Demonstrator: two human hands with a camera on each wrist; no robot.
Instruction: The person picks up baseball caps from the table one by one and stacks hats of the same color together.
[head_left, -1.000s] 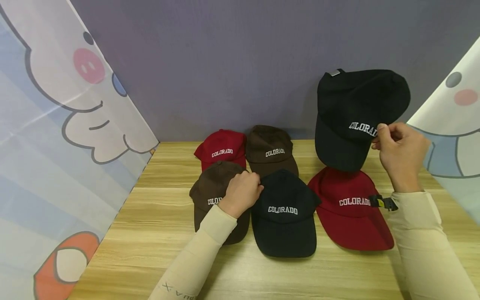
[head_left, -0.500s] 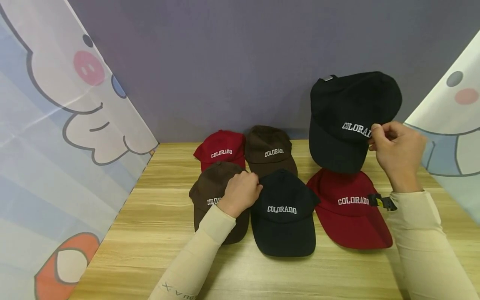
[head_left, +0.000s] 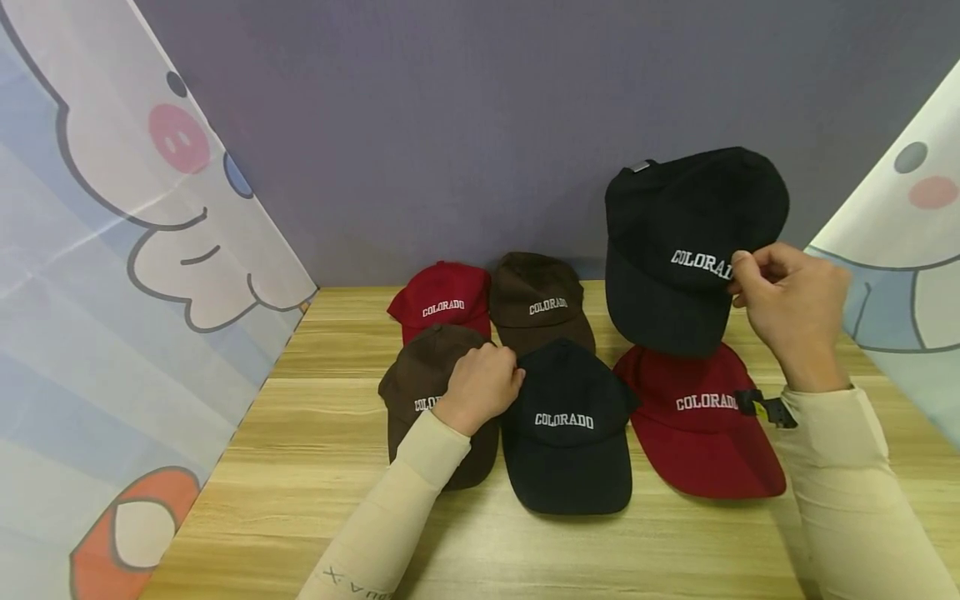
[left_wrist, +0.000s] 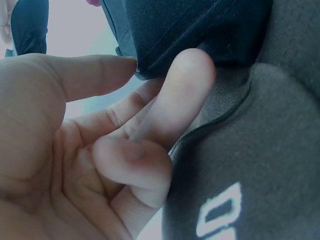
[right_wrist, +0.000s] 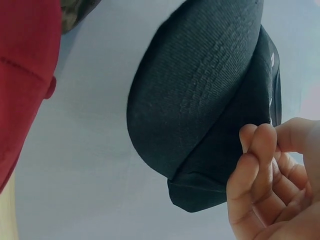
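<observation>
My right hand (head_left: 795, 300) pinches a black baseball cap (head_left: 675, 242) by the side of its front panel, lifted off the table with its brim hanging down. In the right wrist view, thumb and fingertips meet on the edge of that cap (right_wrist: 195, 90). Below it lies a red cap (head_left: 705, 450). My left hand (head_left: 483, 383) sits between a brown cap (head_left: 431, 367) and another black cap (head_left: 570, 467), fingers curled. In the left wrist view, the thumb and fingers grip the edge of this black cap (left_wrist: 170, 30), against the brown cap (left_wrist: 270, 150).
Behind, a red cap (head_left: 438, 292) and a brown cap (head_left: 536, 287) lie side by side near the grey back wall (head_left: 420, 125). Printed cartoon panels (head_left: 97, 275) flank the wooden table (head_left: 300, 467) on both sides.
The lifted black cap has moved left and slightly down with my right hand. My left hand and the caps on the table have stayed put.
</observation>
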